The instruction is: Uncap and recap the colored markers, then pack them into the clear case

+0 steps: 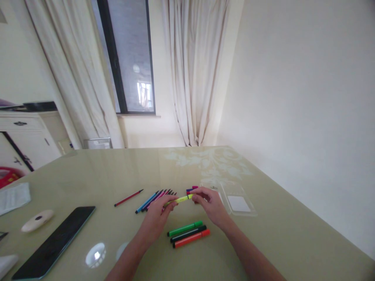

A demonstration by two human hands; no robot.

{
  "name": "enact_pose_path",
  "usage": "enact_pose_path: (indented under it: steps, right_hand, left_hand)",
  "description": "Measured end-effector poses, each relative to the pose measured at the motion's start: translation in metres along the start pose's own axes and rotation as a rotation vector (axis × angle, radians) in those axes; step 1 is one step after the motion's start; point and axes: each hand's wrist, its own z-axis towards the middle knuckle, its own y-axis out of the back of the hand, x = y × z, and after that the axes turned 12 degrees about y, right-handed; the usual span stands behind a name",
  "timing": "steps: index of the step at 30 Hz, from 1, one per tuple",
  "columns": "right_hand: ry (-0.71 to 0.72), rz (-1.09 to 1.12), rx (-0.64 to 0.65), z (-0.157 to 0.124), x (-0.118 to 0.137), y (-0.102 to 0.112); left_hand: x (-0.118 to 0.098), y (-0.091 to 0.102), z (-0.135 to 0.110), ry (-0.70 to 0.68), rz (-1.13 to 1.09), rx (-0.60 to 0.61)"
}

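A yellow marker is held level above the table between my two hands. My left hand pinches its barrel, while the fingers of my right hand close on its capped end. Close behind my left hand lies a row of uncapped felt-tip pens in blue, purple and pink, partly hidden by that hand. Several loose caps lie behind my right fingers. Nearer to me are three capped markers side by side: green, black and orange-red.
A single dark red pen lies apart on the left. Farther left are a black tablet, a whitish oval object and a pale packet. An open clear plastic case stands right of my hands. A wall borders the table's right side.
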Motion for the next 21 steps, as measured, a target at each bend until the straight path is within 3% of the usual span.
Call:
enact_pose_path:
  steps: [6, 15, 21]
  right_hand:
    - [-0.018, 0.105, 0.011, -0.001, 0.004, 0.002]
    - [-0.049, 0.132, 0.069, 0.000, 0.003, 0.003]
    - [-0.007, -0.174, 0.045, 0.005, 0.000, 0.024]
  left_hand:
    - [0.005, -0.006, -0.002, 0.057, -0.122, 0.064]
    - [-0.005, -0.009, -0.006, 0.038, -0.069, 0.097]
    - [-0.006, -0.019, -0.011, -0.015, 0.154, 0.124]
